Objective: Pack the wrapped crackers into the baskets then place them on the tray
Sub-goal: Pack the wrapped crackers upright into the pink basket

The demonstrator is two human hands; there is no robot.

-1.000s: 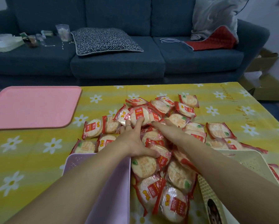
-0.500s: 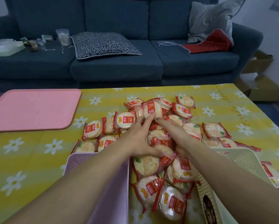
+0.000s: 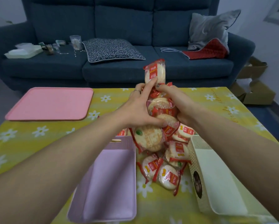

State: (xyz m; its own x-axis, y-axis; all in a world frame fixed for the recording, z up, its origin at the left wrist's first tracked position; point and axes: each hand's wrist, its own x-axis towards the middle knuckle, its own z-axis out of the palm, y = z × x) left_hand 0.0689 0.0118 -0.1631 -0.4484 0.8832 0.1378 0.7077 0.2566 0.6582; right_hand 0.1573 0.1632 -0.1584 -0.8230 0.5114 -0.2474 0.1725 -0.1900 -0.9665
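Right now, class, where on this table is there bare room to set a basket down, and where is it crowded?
Bare cloth lies left of the purple basket, below the pink tray, and at the far right beyond the cream basket. The tray itself is bare. Crowded: the cracker pile between the baskets.

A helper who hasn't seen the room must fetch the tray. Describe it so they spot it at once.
Start at the table with the yellow daisy-print cloth in front of the blue sofa. The pink tray lies flat at its far left corner. Unlike the lilac basket and cream basket nearer the person, it is shallow, wide, pink and holds nothing.
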